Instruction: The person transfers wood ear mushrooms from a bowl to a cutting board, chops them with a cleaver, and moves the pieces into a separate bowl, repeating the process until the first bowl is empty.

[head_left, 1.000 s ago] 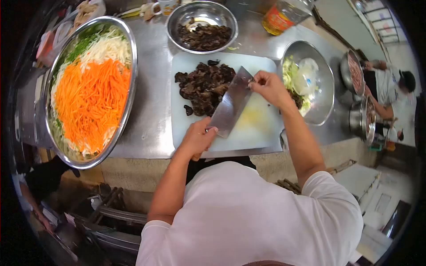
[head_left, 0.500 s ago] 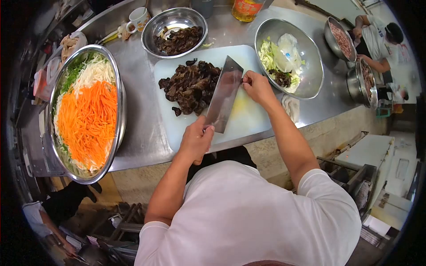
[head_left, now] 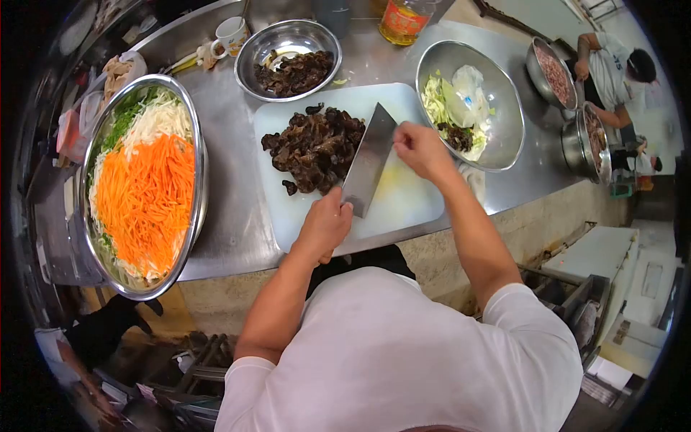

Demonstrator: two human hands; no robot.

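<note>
The left hand (head_left: 325,225) is closed round the handle of a cleaver (head_left: 368,160), and the right hand (head_left: 421,150) pinches the far top corner of the blade with its fingertips, so both hands steady the one knife. The blade lies slanted across the cutting board (head_left: 403,198), its long edge touching the right flank of a heap of dark mushrooms (head_left: 314,148). Against half a second ago, the blade has tipped a little more upright and pressed closer into the heap, and the right hand has closed tighter on the corner; a second ago the knife lay flatter and further toward the bare part of the board. That reads as the heap being gathered or pushed with the side of the blade, not chopped just now

Seen from the board: beyond it stands a small steel bowl (head_left: 317,32) with more of the same mushrooms. To the left of the board sits a large steel basin (head_left: 200,169) of shredded carrot, white shreds and greens. To the right of the board is another steel bowl (head_left: 504,144) holding pale cabbage, a plastic wrap and a few dark pieces. Past that bowl, a co-worker (head_left: 612,68) bends over two pots of meat. A bottle of oil (head_left: 404,18) and a mug (head_left: 232,32) stand at the far edge of the counter beyond the board
</note>
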